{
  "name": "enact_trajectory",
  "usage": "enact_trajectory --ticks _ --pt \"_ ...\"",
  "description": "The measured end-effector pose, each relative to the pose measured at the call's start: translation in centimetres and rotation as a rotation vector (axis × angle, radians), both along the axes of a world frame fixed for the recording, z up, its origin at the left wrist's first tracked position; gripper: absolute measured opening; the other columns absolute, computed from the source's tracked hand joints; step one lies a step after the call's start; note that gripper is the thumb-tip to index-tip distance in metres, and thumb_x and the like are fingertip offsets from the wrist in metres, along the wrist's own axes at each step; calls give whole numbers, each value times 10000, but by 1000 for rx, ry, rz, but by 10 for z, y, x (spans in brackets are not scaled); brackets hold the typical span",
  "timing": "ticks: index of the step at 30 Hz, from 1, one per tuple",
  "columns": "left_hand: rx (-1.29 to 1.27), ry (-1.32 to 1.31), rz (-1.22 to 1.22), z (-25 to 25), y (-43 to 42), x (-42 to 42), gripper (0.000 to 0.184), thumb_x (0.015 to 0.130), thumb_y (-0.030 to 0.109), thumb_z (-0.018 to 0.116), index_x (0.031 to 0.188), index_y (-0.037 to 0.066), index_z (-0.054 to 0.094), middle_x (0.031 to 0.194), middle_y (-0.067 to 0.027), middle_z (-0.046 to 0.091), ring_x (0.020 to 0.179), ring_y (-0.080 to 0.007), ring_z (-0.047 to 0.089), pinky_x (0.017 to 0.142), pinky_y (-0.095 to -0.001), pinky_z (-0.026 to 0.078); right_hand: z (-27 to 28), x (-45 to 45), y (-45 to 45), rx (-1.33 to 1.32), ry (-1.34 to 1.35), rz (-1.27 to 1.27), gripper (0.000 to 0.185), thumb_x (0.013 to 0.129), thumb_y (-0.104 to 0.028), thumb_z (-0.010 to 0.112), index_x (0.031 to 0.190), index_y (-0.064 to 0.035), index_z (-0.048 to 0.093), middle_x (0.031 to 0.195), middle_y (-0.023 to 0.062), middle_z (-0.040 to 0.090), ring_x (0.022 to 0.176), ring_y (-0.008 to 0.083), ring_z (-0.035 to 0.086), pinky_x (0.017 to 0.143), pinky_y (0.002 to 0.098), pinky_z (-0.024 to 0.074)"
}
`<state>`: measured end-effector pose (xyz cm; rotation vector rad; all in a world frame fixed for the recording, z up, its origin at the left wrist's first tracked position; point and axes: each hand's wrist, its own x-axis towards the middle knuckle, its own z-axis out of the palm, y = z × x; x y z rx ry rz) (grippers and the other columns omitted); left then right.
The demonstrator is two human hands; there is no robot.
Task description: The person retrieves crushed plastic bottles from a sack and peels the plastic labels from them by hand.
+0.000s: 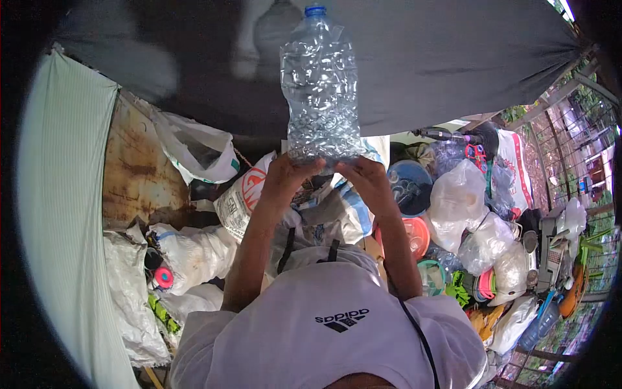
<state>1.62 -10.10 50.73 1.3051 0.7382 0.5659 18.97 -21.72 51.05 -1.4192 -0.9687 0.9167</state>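
Observation:
A large clear plastic bottle [321, 84] with a blue cap stands upright in the picture, its crinkled sides catching the light. Many small shiny pieces or ridges show in its lower part; which they are I cannot tell. My left hand [289, 178] grips the bottle's base from the left. On the other side of the base, my right hand [369, 181] holds it too, with the thumbs close together below it. The undersides of some fingers are hidden behind the bottle.
Dark cloth [440, 65] hangs beyond the bottle. White sacks [194, 256] lie at the left beside a rusty panel [139, 162]. Filled plastic bags [459, 194], a blue bucket [409, 185] and a red basin [416, 236] crowd the right, near a wire fence [564, 142].

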Motion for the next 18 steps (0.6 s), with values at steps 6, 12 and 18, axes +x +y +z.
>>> enact_trajectory --ticks 6,12,18 --pt "101 -38 229 13 -22 6 574 850 390 772 1225 -12 608 1150 -101 671 1043 -188 611 942 -343 447 4 -14 7 -10 35 -59 299 931 -253 711 1041 24 691 897 49 708 829 81 576 750 274 469" --pt "228 28 329 17 -25 12 549 841 406 775 1172 -8 634 1074 -100 697 965 -190 644 879 -341 477 -22 -20 20 134 -176 -258 350 896 -316 746 919 28 691 781 68 672 700 93 538 625 307 440" --pt "285 106 101 15 2 -7 436 828 341 793 1099 20 678 1001 -94 716 921 -182 659 825 -354 493 4 -7 12 -82 -165 -33 340 884 -271 764 1022 29 682 884 80 702 802 117 615 739 299 497"
